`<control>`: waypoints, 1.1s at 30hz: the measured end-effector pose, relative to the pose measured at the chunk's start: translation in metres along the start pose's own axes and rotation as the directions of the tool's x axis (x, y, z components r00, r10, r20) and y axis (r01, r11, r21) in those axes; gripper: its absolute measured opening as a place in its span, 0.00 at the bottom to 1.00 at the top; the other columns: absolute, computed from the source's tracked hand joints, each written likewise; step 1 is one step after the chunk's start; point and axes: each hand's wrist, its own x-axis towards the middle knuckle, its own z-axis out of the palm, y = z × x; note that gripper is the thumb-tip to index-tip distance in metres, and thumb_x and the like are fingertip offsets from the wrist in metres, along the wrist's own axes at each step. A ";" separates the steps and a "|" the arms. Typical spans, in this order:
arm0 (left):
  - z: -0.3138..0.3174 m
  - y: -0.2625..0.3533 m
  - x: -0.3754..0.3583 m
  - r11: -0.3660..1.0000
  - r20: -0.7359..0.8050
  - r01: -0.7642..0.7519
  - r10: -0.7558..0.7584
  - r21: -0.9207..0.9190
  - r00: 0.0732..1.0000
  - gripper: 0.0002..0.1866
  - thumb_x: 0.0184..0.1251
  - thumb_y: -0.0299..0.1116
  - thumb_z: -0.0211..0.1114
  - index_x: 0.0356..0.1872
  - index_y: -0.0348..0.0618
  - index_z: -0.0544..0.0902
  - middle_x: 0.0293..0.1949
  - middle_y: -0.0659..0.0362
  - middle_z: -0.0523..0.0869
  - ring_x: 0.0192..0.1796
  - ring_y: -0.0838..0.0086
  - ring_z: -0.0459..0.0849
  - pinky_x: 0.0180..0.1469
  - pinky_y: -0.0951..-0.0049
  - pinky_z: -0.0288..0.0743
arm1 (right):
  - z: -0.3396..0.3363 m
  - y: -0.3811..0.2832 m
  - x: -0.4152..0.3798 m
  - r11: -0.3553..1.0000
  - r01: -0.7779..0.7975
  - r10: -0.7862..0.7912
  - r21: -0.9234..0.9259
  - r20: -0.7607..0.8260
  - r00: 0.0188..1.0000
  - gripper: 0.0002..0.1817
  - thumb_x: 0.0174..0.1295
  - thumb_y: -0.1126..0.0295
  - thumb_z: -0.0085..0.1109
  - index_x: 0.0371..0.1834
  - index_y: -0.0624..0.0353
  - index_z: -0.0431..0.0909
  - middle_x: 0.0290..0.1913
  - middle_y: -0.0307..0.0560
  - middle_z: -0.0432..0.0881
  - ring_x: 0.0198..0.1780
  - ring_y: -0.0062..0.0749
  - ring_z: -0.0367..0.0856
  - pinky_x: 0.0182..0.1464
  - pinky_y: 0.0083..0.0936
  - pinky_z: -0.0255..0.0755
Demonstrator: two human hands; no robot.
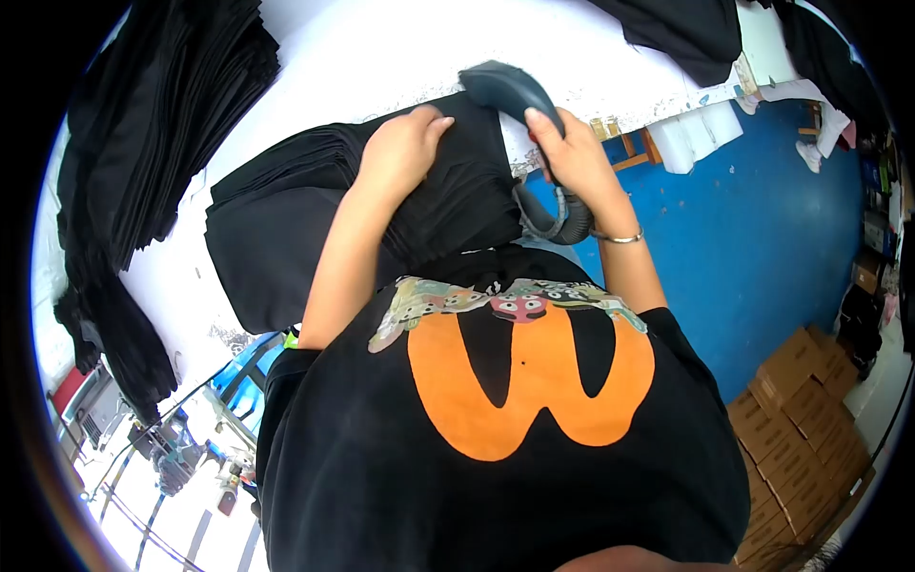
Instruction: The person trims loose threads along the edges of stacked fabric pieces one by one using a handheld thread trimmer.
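Note:
My right hand (577,162) is closed round the handle of a dark handheld scanner (510,88). Its wide head points left, over the far edge of the black cloth, and a thick coiled cord (572,217) loops below the hand. My left hand (400,157) is over the stack of folded black fabric pieces (457,195), with the thumb and fingers curled together. Whatever the left fingers may hold is hidden, and they are slightly blurred. The stack lies on the white table (372,57) close to my body.
Another tall pile of black fabric (176,124) lies at the left, and more black cloth (681,38) at the far right of the table. Brown cardboard boxes (801,419) are stacked on the blue floor (753,248). A white wrapped bundle (694,135) sits by the table edge.

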 end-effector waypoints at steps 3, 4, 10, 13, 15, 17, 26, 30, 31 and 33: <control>0.028 -0.007 0.021 0.925 -0.306 -0.193 0.298 0.328 0.904 0.17 0.65 0.40 0.73 0.48 0.39 0.86 0.44 0.48 0.86 0.45 0.51 0.87 0.49 0.56 0.82 | -0.021 0.015 -0.002 0.994 0.042 -0.044 -0.100 -0.016 0.999 0.29 0.73 0.44 0.59 0.37 0.66 0.81 0.18 0.43 0.75 0.19 0.26 0.77 0.24 0.25 0.69; 0.032 -0.010 0.028 0.901 -0.323 -0.241 0.364 0.362 0.873 0.17 0.62 0.39 0.75 0.48 0.40 0.87 0.44 0.49 0.85 0.46 0.52 0.87 0.49 0.58 0.81 | -0.030 0.009 -0.014 0.993 0.014 -0.013 -0.117 0.009 1.000 0.30 0.72 0.44 0.59 0.38 0.67 0.81 0.19 0.44 0.76 0.19 0.27 0.77 0.25 0.27 0.70; 0.033 -0.019 0.038 0.983 -0.339 -0.180 0.157 -0.039 0.928 0.12 0.57 0.36 0.78 0.39 0.41 0.90 0.43 0.54 0.88 0.42 0.55 0.88 0.47 0.62 0.81 | -0.002 0.008 0.007 0.991 0.069 -0.061 -0.111 0.069 0.996 0.34 0.72 0.40 0.57 0.36 0.69 0.80 0.20 0.51 0.78 0.25 0.42 0.81 0.33 0.36 0.75; 0.034 -0.023 0.036 0.970 -0.397 -0.241 0.220 -0.005 0.891 0.11 0.57 0.34 0.78 0.37 0.40 0.90 0.41 0.52 0.88 0.39 0.54 0.88 0.45 0.62 0.81 | 0.002 0.005 0.011 0.977 0.090 -0.083 -0.192 0.042 0.996 0.34 0.71 0.40 0.58 0.37 0.70 0.81 0.24 0.61 0.82 0.29 0.58 0.84 0.36 0.42 0.78; 0.032 -0.025 0.032 0.944 -0.409 -0.327 0.320 0.056 0.855 0.07 0.60 0.32 0.74 0.33 0.39 0.87 0.36 0.50 0.86 0.42 0.51 0.85 0.47 0.57 0.79 | -0.011 0.010 -0.010 0.919 0.128 -0.125 -0.373 0.033 0.992 0.32 0.71 0.42 0.58 0.42 0.70 0.83 0.36 0.71 0.85 0.40 0.67 0.85 0.43 0.48 0.80; 0.038 -0.034 0.027 0.923 -0.409 -0.344 0.384 0.169 0.828 0.09 0.59 0.31 0.74 0.27 0.40 0.83 0.32 0.50 0.84 0.40 0.52 0.82 0.47 0.55 0.76 | -0.016 0.020 -0.029 0.896 0.160 -0.157 -0.413 0.042 0.987 0.32 0.71 0.42 0.57 0.49 0.68 0.84 0.45 0.70 0.86 0.48 0.64 0.86 0.50 0.49 0.80; 0.030 -0.021 0.034 0.944 -0.425 -0.304 0.329 0.128 0.843 0.07 0.52 0.28 0.77 0.29 0.46 0.86 0.35 0.56 0.87 0.46 0.54 0.82 0.54 0.55 0.69 | -0.020 0.016 -0.007 0.923 0.189 -0.145 -0.334 0.151 0.978 0.36 0.72 0.37 0.54 0.45 0.68 0.82 0.32 0.67 0.85 0.39 0.60 0.87 0.42 0.46 0.79; 0.032 -0.035 0.035 0.938 -0.410 -0.332 0.344 0.102 0.845 0.04 0.54 0.25 0.73 0.30 0.45 0.86 0.35 0.55 0.87 0.45 0.55 0.84 0.53 0.55 0.69 | -0.002 0.016 -0.010 0.912 0.176 -0.125 -0.371 0.159 0.979 0.36 0.72 0.37 0.53 0.46 0.68 0.82 0.32 0.64 0.85 0.37 0.57 0.87 0.41 0.43 0.79; 0.035 -0.039 0.038 0.943 -0.426 -0.306 0.332 0.130 0.842 0.04 0.54 0.25 0.72 0.30 0.43 0.85 0.34 0.53 0.87 0.43 0.54 0.85 0.51 0.55 0.70 | 0.004 0.008 -0.005 0.937 0.169 -0.136 -0.306 0.126 0.983 0.35 0.73 0.37 0.53 0.47 0.66 0.82 0.33 0.63 0.86 0.37 0.56 0.87 0.41 0.43 0.79; 0.029 -0.033 0.034 0.971 -0.393 -0.240 0.224 0.010 0.892 0.06 0.55 0.28 0.74 0.29 0.40 0.85 0.32 0.51 0.87 0.39 0.53 0.85 0.50 0.57 0.70 | 0.008 0.004 -0.002 0.953 0.180 -0.163 -0.242 0.089 0.983 0.33 0.73 0.38 0.53 0.47 0.64 0.82 0.32 0.61 0.86 0.36 0.56 0.87 0.41 0.43 0.79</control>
